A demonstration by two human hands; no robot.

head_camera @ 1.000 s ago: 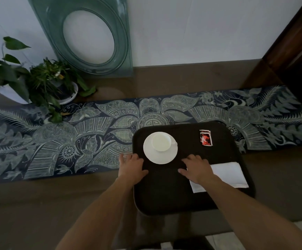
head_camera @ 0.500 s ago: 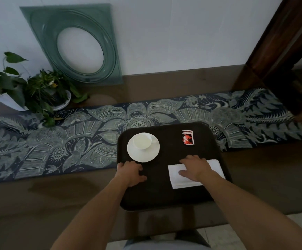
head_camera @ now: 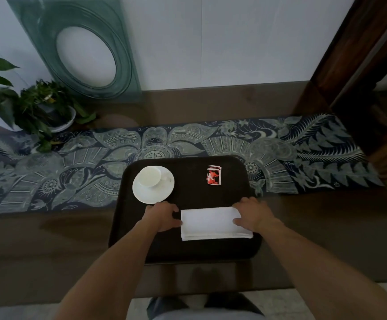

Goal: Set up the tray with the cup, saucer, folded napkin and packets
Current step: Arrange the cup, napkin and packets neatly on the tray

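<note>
Dark rounded-rectangular tray (head_camera: 187,248) on a brown worktop (head_camera: 49,250), its far edge overlapping a patterned blue-green runner (head_camera: 72,162). On the tray: a white cup (head_camera: 150,176) upright on a white saucer (head_camera: 153,195) at 10 o'clock; a small stack of red-and-white packets (head_camera: 213,175) at 1 o'clock, well apart from the cup; a white napkin (head_camera: 213,223), folded into a flat rectangle with layered edges showing along its near side, at 5 o'clock. The left hand (head_camera: 163,215) touches the napkin's left end, fingers curled; the right hand (head_camera: 253,215) presses on its right end, fingers spread and resting on the cloth; neither hand visibly encloses it. At the worktop's 10 o'clock stands a leafy plant (head_camera: 33,107) in a white pot; a green frame (head_camera: 123,72) with an oval opening leans against the white wall (head_camera: 234,42). Dark wooden woodwork (head_camera: 349,54) rises at 2 o'clock.
</note>
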